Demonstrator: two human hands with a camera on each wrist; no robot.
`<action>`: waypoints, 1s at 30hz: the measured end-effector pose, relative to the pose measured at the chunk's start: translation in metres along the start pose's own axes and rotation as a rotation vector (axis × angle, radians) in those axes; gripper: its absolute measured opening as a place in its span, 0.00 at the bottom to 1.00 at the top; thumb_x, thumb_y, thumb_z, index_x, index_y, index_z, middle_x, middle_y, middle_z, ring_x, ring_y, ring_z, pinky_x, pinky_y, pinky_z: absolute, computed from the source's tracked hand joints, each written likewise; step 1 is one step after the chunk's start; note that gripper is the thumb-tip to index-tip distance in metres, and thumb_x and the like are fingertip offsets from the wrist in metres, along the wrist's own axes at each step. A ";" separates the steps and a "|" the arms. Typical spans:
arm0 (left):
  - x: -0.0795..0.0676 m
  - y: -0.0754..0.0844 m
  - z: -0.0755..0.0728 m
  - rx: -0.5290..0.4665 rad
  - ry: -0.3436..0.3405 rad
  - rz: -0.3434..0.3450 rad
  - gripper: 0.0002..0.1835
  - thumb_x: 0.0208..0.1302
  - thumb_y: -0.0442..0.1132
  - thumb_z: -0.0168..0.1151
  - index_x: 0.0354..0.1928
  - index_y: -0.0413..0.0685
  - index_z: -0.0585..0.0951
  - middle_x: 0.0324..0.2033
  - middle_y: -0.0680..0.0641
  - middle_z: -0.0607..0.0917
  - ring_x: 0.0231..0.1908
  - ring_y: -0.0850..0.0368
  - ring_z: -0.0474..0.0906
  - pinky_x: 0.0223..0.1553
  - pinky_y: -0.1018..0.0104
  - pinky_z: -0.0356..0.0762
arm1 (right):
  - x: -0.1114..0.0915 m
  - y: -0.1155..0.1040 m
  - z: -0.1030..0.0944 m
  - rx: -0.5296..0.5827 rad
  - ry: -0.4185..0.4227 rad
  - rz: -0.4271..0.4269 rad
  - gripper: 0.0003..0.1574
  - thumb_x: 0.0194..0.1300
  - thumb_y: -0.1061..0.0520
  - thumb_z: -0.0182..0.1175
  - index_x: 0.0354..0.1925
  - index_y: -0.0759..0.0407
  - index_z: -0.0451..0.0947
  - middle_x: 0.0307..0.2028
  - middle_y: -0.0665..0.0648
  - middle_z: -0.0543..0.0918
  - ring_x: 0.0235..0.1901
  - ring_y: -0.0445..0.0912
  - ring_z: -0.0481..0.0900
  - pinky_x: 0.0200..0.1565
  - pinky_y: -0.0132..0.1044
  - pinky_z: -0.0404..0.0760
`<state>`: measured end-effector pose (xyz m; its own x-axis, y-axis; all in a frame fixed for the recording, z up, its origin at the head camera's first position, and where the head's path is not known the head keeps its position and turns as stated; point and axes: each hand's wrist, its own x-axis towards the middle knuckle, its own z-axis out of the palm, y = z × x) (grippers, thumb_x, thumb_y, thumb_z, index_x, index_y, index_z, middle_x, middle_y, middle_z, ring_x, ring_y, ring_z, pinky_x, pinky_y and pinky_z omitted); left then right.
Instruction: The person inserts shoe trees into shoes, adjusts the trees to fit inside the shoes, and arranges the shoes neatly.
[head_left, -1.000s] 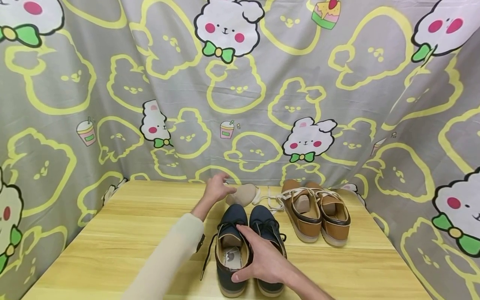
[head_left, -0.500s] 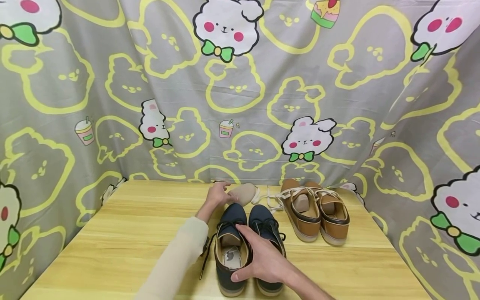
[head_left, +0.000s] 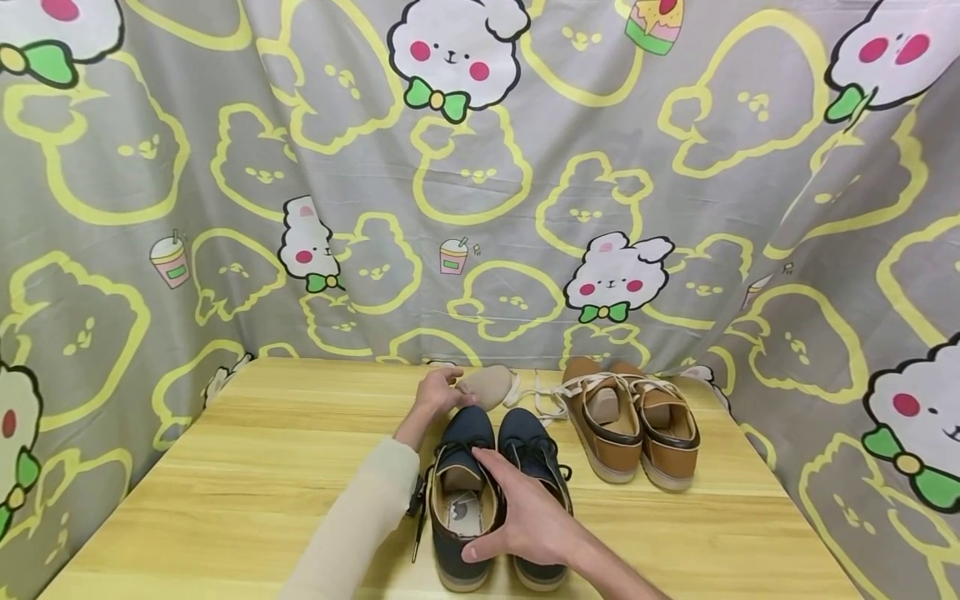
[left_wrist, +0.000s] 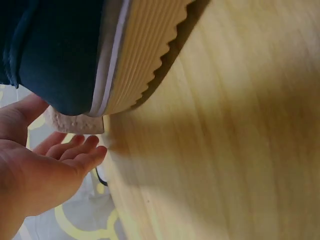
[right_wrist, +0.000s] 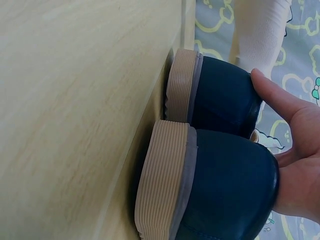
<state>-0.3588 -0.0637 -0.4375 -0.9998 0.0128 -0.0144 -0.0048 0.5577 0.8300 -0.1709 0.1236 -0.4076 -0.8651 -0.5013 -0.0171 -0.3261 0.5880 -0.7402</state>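
Two navy lace-up shoes, a left one (head_left: 468, 432) and a right one (head_left: 521, 432), stand side by side on the wooden tabletop (head_left: 247, 467), toes away from me. Over the left shoe's collar my right hand (head_left: 528, 517) holds on, thumb at the heel and index finger by the tongue; its other fingers are partly hidden. My left hand (head_left: 438, 392) lies beyond that shoe's toe, next to a rounded beige pad (head_left: 487, 386). In the left wrist view, its thumb and loosely bent fingers are on either side of the pad (left_wrist: 75, 122), with a gap below the pad.
Brown lace-up shoes (head_left: 606, 433) with white laces stand at the back right. Loose white lace (head_left: 551, 402) trails between them and the pad. A grey curtain (head_left: 360, 183) printed with cartoon animals hangs along the table's back and sides. A black lace (head_left: 418, 533) dangles beside the left navy shoe.
My left hand has come down and slightly toward me, closer to the beige pad and the left shoe's toe. The right hand keeps its place on the navy shoe.
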 end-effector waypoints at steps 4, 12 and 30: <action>0.001 -0.005 0.002 -0.047 -0.005 -0.020 0.35 0.55 0.43 0.79 0.66 0.45 0.79 0.65 0.36 0.78 0.66 0.38 0.73 0.65 0.48 0.73 | 0.000 0.000 -0.001 0.006 0.000 0.001 0.71 0.47 0.34 0.79 0.80 0.45 0.53 0.78 0.55 0.58 0.75 0.59 0.62 0.66 0.64 0.67; 0.000 -0.008 0.003 -0.080 -0.017 -0.017 0.33 0.57 0.42 0.77 0.65 0.44 0.80 0.64 0.37 0.79 0.66 0.38 0.73 0.65 0.47 0.72 | 0.001 0.001 0.000 0.011 -0.002 0.001 0.71 0.47 0.34 0.79 0.80 0.45 0.53 0.79 0.55 0.58 0.75 0.59 0.61 0.66 0.64 0.67; -0.002 -0.008 0.004 0.031 0.073 0.030 0.31 0.54 0.46 0.78 0.60 0.42 0.83 0.53 0.38 0.87 0.55 0.41 0.82 0.55 0.51 0.80 | -0.001 0.001 0.001 0.003 0.003 0.001 0.71 0.46 0.34 0.79 0.80 0.44 0.54 0.78 0.55 0.58 0.74 0.59 0.62 0.66 0.64 0.68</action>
<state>-0.3570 -0.0655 -0.4465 -0.9982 -0.0295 0.0519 0.0250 0.5831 0.8120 -0.1702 0.1236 -0.4087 -0.8665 -0.4988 -0.0160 -0.3238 0.5863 -0.7426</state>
